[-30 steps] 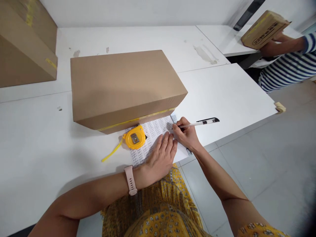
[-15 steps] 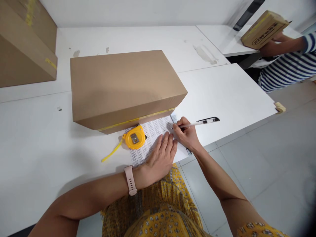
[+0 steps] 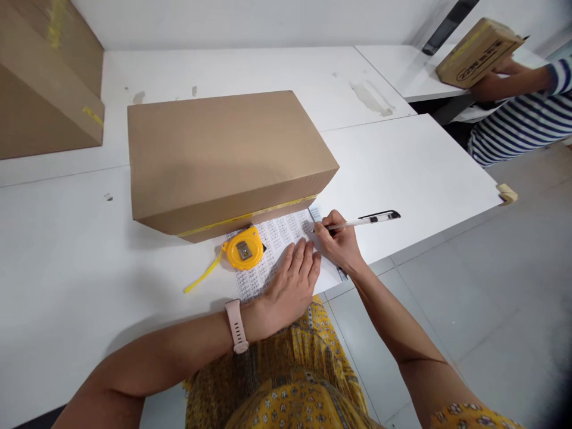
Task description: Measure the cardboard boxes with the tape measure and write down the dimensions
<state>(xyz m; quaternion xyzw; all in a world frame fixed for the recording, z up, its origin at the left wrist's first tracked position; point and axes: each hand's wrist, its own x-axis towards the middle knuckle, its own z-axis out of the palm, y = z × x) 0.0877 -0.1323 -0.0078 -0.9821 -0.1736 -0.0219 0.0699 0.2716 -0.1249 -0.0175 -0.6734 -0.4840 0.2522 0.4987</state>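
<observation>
My right hand (image 3: 338, 241) is closed around a clear pen (image 3: 369, 220) with a black clip, its tip down at the paper. My left hand (image 3: 292, 280) lies flat with fingers stretched out on a sheet of paper (image 3: 279, 231) covered in rows of handwriting. A yellow tape measure (image 3: 244, 249) with a yellow strap rests on the sheet's left part. Just behind stands a closed cardboard box (image 3: 232, 155), sealed with yellow tape along its front; it hides the sheet's far edge.
A larger cardboard box (image 3: 49, 89) stands at the far left of the white table (image 3: 67, 250). At the upper right, a person in a striped shirt (image 3: 525, 128) holds a printed carton (image 3: 478, 56). The table's right edge has a wooden-looking corner piece (image 3: 507, 194).
The pen's upper end has shifted slightly to the right as my right hand moves a little. My left hand, the tape measure and the box stay in place.
</observation>
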